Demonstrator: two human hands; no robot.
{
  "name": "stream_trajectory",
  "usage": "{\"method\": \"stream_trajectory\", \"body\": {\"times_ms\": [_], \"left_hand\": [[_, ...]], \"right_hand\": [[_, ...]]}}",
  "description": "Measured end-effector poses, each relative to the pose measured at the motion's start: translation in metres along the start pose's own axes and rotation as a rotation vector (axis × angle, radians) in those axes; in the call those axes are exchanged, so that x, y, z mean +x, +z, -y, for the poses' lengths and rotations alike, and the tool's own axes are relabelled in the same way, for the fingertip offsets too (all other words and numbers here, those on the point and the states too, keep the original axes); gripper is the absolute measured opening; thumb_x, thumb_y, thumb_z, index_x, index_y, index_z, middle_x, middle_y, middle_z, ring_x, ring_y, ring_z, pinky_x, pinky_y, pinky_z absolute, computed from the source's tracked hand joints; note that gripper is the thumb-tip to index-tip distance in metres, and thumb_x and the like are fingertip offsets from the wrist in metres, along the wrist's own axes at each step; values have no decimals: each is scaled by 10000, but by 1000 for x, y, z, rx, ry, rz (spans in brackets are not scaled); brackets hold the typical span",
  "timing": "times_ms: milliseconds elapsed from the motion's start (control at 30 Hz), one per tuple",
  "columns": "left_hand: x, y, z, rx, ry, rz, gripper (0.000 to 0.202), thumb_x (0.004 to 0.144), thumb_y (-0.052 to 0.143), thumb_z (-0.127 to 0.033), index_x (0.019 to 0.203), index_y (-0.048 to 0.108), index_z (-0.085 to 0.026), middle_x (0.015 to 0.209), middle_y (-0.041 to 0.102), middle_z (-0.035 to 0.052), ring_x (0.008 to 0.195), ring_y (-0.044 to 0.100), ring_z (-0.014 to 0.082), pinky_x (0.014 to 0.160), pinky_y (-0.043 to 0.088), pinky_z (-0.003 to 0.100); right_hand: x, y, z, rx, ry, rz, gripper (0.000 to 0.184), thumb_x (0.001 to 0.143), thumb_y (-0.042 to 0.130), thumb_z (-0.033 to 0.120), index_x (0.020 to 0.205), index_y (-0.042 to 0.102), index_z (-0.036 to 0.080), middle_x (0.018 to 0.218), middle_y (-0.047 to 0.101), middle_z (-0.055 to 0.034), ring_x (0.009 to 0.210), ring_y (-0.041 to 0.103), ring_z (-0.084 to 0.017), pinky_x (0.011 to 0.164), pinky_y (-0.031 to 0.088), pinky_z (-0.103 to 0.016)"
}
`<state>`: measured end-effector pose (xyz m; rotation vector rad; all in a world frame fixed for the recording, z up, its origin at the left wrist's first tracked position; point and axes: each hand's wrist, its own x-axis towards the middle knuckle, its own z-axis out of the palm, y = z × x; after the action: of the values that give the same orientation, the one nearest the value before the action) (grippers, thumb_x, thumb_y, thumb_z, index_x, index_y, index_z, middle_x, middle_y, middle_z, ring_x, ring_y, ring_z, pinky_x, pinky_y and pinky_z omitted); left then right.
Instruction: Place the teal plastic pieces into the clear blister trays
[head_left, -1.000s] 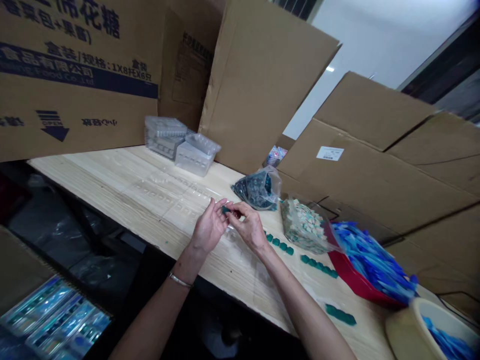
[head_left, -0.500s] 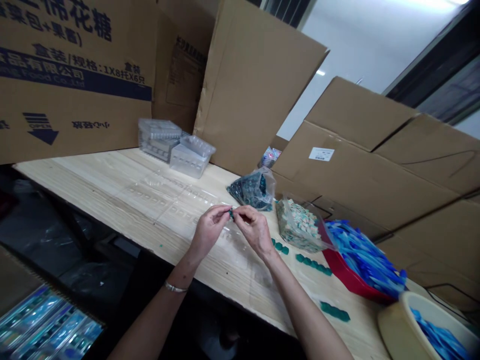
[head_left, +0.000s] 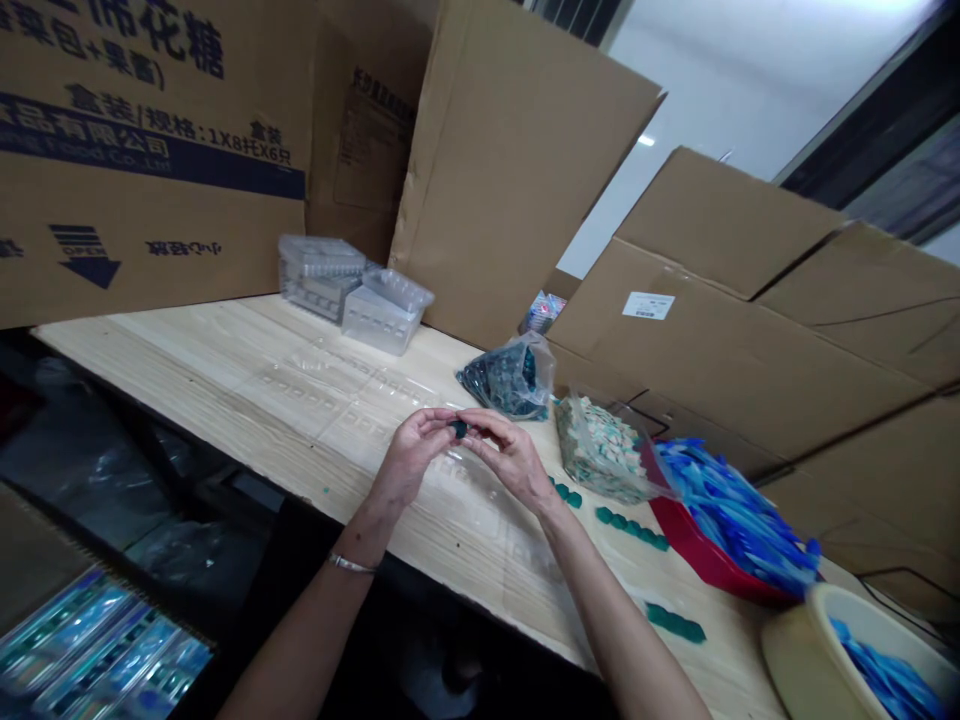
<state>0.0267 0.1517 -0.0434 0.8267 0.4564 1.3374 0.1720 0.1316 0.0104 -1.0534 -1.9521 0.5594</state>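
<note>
Fingertips (head_left: 442, 418) of the left hand (head_left: 409, 458) and the right hand (head_left: 510, 462) are grasping together one small dark green piece (head_left: 459, 429), and they are holding this piece in the air above the wooden table (head_left: 225, 370), near the centre of the frame. To the right, a plastic bag of dark pieces (head_left: 506, 378) and a bag of pale pieces (head_left: 600, 450) are lying on the table. At lower right, a row of green pieces (head_left: 630, 527) is lying beside a red tray (head_left: 694, 535) of blue pieces (head_left: 735, 520). Clear plastic boxes (head_left: 382, 312) are standing at the back, before cardboard sheets (head_left: 517, 170). Compared with the earlier frame, the left hand is not spreading open anymore and is closing on the piece.
</note>
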Motion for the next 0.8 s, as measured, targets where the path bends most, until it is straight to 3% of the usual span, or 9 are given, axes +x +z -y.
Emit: {"method": "stream_trajectory", "body": {"times_ms": [167, 267, 433, 533, 667, 800], "left_hand": [[-3, 1, -7, -94, -117, 44, 292, 702, 678, -185, 939, 515, -134, 924, 653, 69, 850, 630, 146, 810, 469, 280], [-2, 2, -10, -86, -136, 17, 302, 692, 692, -191, 917, 497, -137, 882, 656, 53, 809, 636, 129, 788, 479, 261], [3, -2, -5, 104, -35, -51, 320, 669, 710, -266, 854, 480, -143, 769, 649, 27, 673, 637, 130, 695, 510, 282], [7, -9, -6, 215, 45, -125, 330, 660, 716, -300, 838, 487, -143, 740, 637, 21, 658, 636, 142, 685, 518, 305], [10, -23, -17, 260, 160, -217, 298, 714, 664, -331, 866, 501, -133, 755, 642, 44, 690, 638, 151, 710, 513, 320], [11, -31, -23, 209, 173, -246, 280, 739, 635, -325, 887, 502, -128, 777, 644, 51, 708, 633, 143, 740, 503, 326]], "right_hand": [[5, -4, -6, 34, -21, -42, 210, 729, 697, 277, 939, 694, 263, 965, 682, -43, 930, 598, -190, 848, 458, -349], [6, 0, -7, 57, -24, -75, 206, 702, 721, 280, 907, 704, 271, 997, 675, -40, 983, 588, -199, 910, 433, -372], [8, 7, -10, 93, 47, -148, 147, 707, 710, 286, 848, 716, 246, 890, 692, -36, 864, 625, -182, 813, 482, -321], [16, 6, -21, 94, 111, -202, 180, 725, 685, 301, 888, 707, 228, 928, 689, -38, 854, 628, -177, 777, 491, -299], [34, 5, -56, -152, 154, -239, 216, 742, 653, 281, 928, 698, 181, 891, 698, -61, 782, 630, -180, 739, 490, -302], [47, 15, -89, -472, 91, -100, 137, 751, 631, 225, 844, 718, 173, 853, 709, -67, 797, 622, -198, 759, 465, -308]]}}
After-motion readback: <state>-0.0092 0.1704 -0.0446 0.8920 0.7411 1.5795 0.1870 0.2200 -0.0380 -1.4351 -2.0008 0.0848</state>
